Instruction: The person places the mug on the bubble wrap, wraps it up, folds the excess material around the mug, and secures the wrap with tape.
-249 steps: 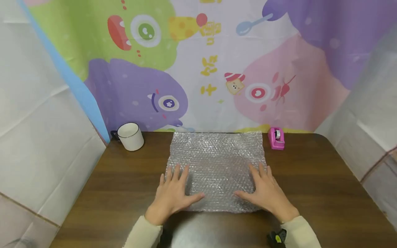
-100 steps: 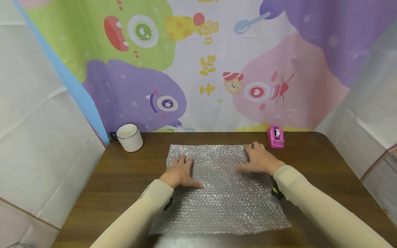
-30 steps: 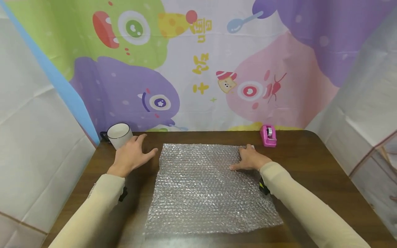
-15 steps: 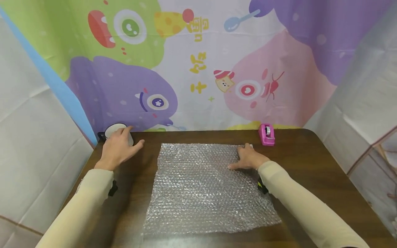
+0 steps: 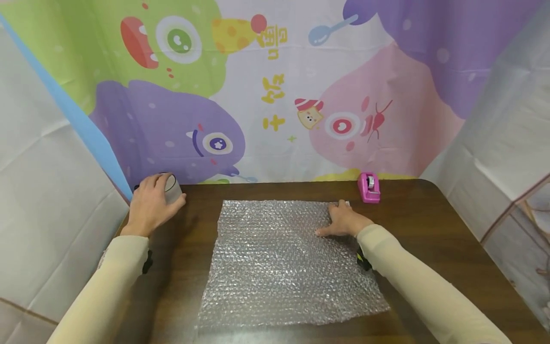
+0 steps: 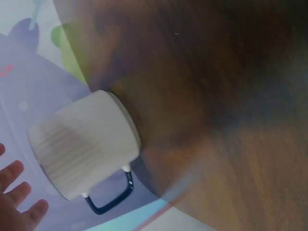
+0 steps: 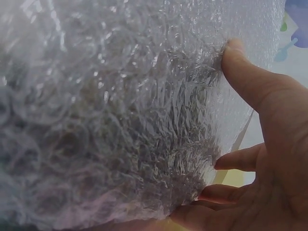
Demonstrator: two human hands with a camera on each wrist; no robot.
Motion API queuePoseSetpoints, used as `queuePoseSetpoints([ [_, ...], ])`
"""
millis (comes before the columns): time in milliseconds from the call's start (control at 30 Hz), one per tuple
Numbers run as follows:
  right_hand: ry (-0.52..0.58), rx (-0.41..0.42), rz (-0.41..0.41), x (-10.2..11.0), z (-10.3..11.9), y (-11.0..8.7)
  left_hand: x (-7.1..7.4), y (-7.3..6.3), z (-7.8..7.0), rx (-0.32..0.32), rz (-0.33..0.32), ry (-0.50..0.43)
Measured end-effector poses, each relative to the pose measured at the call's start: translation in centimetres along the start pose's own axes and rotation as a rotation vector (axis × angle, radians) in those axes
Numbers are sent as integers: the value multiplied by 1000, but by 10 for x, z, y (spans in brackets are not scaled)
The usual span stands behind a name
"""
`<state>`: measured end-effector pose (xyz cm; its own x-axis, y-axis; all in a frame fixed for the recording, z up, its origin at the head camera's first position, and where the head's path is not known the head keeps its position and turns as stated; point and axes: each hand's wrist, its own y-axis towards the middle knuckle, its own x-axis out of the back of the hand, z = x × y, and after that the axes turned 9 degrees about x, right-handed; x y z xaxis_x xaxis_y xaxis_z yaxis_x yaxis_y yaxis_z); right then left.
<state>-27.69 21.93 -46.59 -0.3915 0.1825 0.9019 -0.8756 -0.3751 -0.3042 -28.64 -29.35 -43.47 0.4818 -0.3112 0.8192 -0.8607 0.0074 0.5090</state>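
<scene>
A white mug with a dark rim stands at the table's back left, mostly hidden by my left hand in the head view. The left wrist view shows the mug with its dark handle, and my left fingertips a little apart from its rim. A clear sheet of bubble wrap lies flat in the middle of the table. On its far right corner rests my right hand, thumb spread away from the fingers. In the right wrist view, the thumb and fingertips touch the bubble wrap.
A pink tape dispenser stands at the back edge, right of the bubble wrap. Behind the brown wooden table hangs a cartoon-printed curtain. Pale walls close in both sides.
The bubble wrap now reaches nearer the front than at first. My left hand has left the sheet and moved left to the mug. My right hand has stayed at the far right corner lately.
</scene>
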Motion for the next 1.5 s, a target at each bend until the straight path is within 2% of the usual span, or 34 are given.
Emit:
queuePoseSetpoints([
  [300, 22, -5, 1, -1, 1, -4, -9, 1, 10, -97, -59, -4],
  [400, 25, -7, 2, -1, 1, -4, -9, 4, 12, -75, -44, -7],
  [533, 19, -3, 11, -1, 2, -3, -6, 6, 14, 3, 42, 5],
  [633, 8, -2, 17, -1, 2, -2, -4, 7, 14, 26, 91, 19],
  [833, 6, -4, 18, 1, 4, -4, -1, 9, 12, 7, 93, 29],
  [1200, 6, -12, 18, 0, 2, -3, -1, 11, 11, -65, 8, 103],
  [1500, 2, -18, 26, 1, 1, -2, -1, 12, 13, -55, 84, 56],
])
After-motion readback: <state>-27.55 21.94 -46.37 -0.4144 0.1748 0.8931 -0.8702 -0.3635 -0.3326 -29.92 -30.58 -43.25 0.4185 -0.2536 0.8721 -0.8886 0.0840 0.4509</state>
